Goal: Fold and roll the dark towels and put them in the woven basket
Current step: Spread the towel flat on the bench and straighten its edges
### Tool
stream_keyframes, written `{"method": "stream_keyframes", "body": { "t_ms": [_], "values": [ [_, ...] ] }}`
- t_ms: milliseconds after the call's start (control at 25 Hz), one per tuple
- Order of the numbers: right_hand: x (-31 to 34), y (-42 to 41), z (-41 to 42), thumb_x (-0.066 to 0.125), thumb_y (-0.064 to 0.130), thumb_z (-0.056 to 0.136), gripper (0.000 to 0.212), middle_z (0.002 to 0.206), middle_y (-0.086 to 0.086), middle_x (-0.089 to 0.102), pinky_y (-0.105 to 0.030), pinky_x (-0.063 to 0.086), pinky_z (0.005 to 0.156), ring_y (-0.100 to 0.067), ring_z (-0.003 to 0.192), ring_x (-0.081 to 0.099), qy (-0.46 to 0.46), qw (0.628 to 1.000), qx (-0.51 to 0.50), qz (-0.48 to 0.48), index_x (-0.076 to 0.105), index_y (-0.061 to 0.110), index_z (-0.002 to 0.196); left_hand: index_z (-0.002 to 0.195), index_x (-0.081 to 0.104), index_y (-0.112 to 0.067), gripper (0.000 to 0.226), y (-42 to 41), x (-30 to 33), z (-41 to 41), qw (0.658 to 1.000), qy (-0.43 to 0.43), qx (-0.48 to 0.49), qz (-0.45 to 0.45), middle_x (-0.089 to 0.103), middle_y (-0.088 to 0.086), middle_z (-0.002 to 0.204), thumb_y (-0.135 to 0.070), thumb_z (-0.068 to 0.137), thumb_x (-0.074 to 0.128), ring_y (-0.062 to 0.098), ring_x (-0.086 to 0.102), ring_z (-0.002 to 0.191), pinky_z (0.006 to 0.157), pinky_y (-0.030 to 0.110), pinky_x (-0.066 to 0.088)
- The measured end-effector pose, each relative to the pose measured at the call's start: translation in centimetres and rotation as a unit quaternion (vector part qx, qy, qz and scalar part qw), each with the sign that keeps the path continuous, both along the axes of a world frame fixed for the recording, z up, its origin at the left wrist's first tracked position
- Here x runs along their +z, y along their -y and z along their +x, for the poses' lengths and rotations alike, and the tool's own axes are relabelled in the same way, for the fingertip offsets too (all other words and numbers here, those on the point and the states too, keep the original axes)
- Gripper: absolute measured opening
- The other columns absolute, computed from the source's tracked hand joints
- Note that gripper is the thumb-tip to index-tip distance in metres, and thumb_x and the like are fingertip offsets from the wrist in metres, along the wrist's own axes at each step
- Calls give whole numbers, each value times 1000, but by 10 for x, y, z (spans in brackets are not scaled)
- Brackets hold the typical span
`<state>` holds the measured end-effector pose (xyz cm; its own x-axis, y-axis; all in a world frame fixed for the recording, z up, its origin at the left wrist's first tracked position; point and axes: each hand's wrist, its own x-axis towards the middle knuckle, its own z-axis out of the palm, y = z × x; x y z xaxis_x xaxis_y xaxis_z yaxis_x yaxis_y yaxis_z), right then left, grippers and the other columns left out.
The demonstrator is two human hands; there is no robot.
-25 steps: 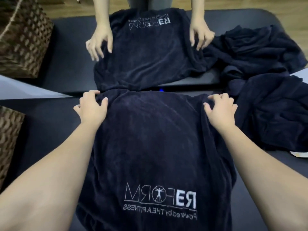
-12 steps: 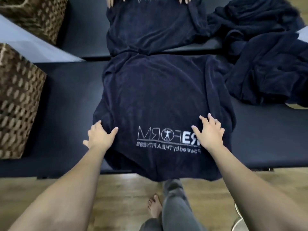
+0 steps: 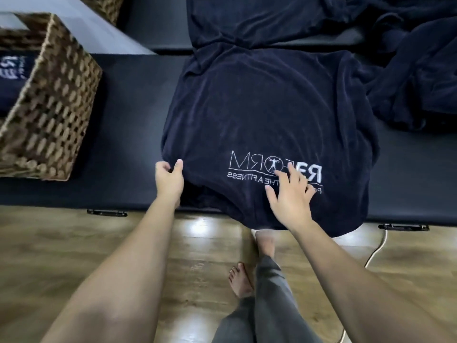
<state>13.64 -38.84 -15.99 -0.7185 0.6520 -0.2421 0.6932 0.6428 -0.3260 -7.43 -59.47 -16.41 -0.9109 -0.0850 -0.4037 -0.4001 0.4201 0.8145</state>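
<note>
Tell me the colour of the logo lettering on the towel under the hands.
White, on the dark navy towel; the head view shows the lettering mirrored.

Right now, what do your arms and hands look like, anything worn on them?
Both arms are bare as far up as the view shows, with no sleeves in sight. The left hand and right hand wear no gloves, and I see no rings, watch or bands on the wrists or fingers. No cables or markings show on either.
</note>
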Motion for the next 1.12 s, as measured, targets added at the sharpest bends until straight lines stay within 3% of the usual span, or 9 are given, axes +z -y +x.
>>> {"method": "stream_keyframes", "body": {
  "t_ms": [120,240,360,480,600,720,840,1000,1120],
  "values": [
    [13,23,-29,50,45,102,48,161,-1,28,-51,20,115,-26,144,27,-36,996,72,-37,47,23,144,109,45,-22,39,8,2,8,989,71,62,112,56,-5,107,-36,88,75,12,56,91,82,26,48],
    [28,52,-59,48,45,103,47,160,4,30,-46,26,113,-24,139,34,-64,976,191,-83,45,27,147,125,51,-22,54,25,3,18,985,106,74,116,60,-10,113,-43,84,79,8,61,100,91,30,49],
    [36,85,-85,48,44,103,48,162,8,28,-44,27,113,-22,138,36,-66,950,284,-111,43,32,149,108,66,-10,46,40,7,23,978,143,101,117,72,-5,100,-51,87,73,15,68,93,87,36,55],
    [35,117,-103,48,43,104,49,165,7,23,-42,28,111,-23,136,36,-48,929,345,-128,40,35,151,105,67,-17,25,59,7,25,957,176,131,188,77,5,101,-35,90,75,26,73,98,86,41,60],
    [26,141,-109,48,44,103,51,166,5,21,-40,26,112,-24,139,33,-17,920,355,-165,38,37,153,123,65,-9,35,79,4,30,916,206,168,301,76,12,111,-22,92,74,29,74,100,87,44,60],
    [19,156,-109,48,45,103,52,166,4,21,-40,23,113,-25,140,29,8,926,332,-180,36,36,153,128,64,-5,34,98,-2,40,885,229,182,363,74,15,115,-20,97,66,31,73,103,81,42,61],
    [17,169,-110,48,42,103,51,165,7,22,-41,27,111,-25,135,32,-3,925,351,-145,38,34,153,130,61,-11,30,115,-9,50,877,216,193,384,72,16,120,-16,100,60,33,71,106,82,46,59],
    [12,184,-111,47,37,103,48,165,9,23,-42,30,108,-25,130,35,10,909,394,-139,40,35,151,126,59,-9,30,128,-12,61,870,195,235,386,70,20,121,-9,96,65,31,71,97,69,37,59],
    [7,194,-106,47,37,104,49,165,6,24,-43,30,108,-28,129,34,33,906,402,-125,39,35,152,120,61,-8,26,139,-17,71,865,192,266,380,70,21,120,-9,95,66,32,70,99,69,38,60]
  ]
}}
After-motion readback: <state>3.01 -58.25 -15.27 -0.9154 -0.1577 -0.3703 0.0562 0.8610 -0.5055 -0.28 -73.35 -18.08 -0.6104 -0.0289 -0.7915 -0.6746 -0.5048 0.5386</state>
